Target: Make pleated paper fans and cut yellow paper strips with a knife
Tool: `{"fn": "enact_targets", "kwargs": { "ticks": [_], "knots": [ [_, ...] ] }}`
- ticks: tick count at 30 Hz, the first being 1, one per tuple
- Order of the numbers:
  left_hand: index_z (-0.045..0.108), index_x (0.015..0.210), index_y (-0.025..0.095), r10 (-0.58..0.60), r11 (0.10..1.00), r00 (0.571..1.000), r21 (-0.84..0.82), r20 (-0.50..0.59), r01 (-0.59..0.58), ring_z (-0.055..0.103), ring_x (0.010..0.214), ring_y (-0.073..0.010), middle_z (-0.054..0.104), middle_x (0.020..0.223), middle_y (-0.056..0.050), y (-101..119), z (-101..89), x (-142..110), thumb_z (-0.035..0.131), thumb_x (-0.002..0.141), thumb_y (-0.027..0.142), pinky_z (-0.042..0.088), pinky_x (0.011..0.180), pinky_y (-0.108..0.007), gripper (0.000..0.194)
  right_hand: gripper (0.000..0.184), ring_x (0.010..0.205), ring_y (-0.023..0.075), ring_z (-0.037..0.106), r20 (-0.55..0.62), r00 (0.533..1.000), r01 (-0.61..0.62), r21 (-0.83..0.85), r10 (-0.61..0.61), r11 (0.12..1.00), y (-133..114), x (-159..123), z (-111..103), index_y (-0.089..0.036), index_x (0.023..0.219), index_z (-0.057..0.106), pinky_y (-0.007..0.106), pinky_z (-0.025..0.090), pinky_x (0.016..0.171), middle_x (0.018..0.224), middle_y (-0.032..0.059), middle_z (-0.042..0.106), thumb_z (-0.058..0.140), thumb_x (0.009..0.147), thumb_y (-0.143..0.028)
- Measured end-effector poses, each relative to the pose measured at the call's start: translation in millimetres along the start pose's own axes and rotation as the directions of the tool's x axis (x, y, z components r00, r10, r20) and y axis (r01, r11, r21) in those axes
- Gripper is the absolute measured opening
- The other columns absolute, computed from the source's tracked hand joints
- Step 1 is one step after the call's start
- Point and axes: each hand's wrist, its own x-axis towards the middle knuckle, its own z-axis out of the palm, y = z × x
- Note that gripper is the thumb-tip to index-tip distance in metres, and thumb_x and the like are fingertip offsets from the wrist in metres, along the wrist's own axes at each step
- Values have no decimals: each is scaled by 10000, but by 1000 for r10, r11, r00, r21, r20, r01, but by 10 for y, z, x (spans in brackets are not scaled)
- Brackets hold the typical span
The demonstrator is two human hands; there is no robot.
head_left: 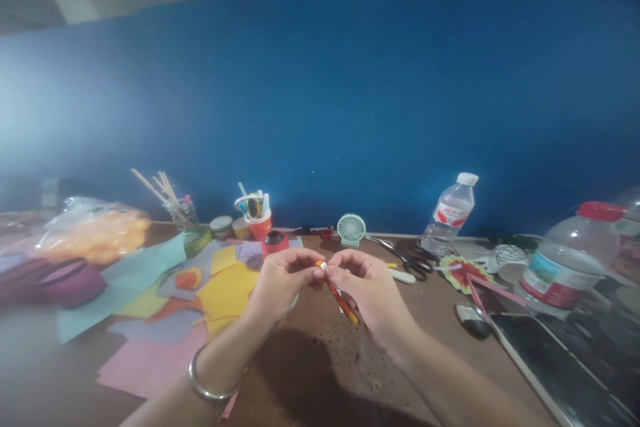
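Note:
In the middle of the head view, my left hand (285, 280) and my right hand (367, 283) meet above the brown table. Between them is a thin orange-red stick (340, 299) with yellowish ends, slanting down to the right. Thumb and fingers of both hands pinch its upper end, where a small white piece (323, 266) shows; I cannot tell what that piece is. Dark crumbs (345, 360) are scattered on the tabletop below. My left wrist wears a silver bangle (205, 380).
Coloured paper sheets (227, 293) spread across the left side. Behind stand a red cup (259, 227) of tools and a small fan (351, 229). Scissors (407, 260), a water bottle (449, 217), a red-capped jug (570, 260) and a dark tablet-like slab (555, 360) lie or stand rightward.

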Motion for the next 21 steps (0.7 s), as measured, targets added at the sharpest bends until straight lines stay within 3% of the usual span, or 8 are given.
{"fn": "enact_targets", "kwargs": {
  "ticks": [21],
  "knots": [
    [701,711,165,5,987,1000,158,-3,-4,590,534,-96,667,593,7,84,19,-32,730,640,174,489,550,-192,77,162,362,43,350,11,999,37,-44,-37,998,32,10,-30,-159,644,548,171,236,354,482,-32,531,620,695,-295]
  ]
}}
